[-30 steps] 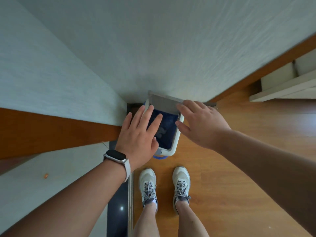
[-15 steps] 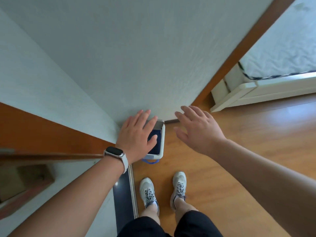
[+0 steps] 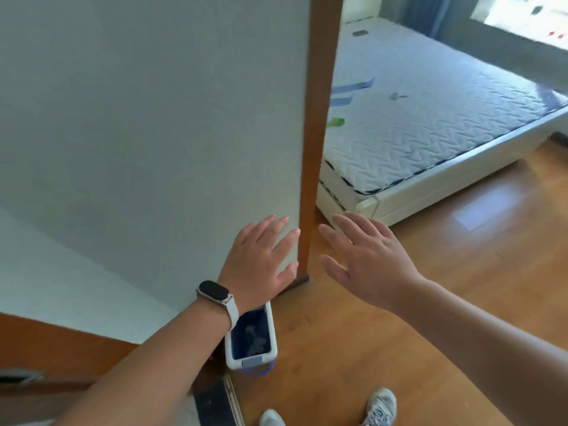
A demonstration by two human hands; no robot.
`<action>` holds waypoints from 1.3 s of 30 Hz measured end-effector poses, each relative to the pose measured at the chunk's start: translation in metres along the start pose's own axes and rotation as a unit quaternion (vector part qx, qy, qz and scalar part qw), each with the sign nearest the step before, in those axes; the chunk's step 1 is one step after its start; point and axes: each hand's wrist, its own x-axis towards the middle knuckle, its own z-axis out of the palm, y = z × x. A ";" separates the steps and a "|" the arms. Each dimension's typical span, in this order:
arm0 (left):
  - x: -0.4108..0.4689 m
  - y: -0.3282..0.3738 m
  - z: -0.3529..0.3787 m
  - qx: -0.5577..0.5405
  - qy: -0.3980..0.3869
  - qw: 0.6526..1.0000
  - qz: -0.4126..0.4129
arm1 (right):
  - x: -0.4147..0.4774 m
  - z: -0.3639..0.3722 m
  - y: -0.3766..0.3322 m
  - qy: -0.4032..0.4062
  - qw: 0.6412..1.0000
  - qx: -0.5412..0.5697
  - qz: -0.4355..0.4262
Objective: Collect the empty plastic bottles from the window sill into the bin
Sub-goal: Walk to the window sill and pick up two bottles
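A bare mattress [image 3: 430, 118] lies beyond the wooden door frame [image 3: 319, 118].

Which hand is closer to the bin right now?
Left. The left hand is open just above the bin, its wrist over the bin's far rim. The right hand is open too, farther off to the right over the floor.

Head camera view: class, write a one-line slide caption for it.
Both empty hands, left hand and right hand, spread open above the bin standing by the wall on a wooden floor.
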 end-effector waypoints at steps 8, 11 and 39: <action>0.115 0.111 -0.021 0.009 0.067 0.995 0.069 | -0.059 -0.053 0.122 0.072 0.996 -0.013 0.057; 0.158 0.157 -0.022 0.002 0.096 0.992 0.087 | -0.085 -0.066 0.175 0.099 0.992 -0.019 0.082; 0.497 0.373 0.079 -0.077 0.078 0.945 0.309 | -0.163 -0.087 0.496 0.136 0.919 -0.129 0.347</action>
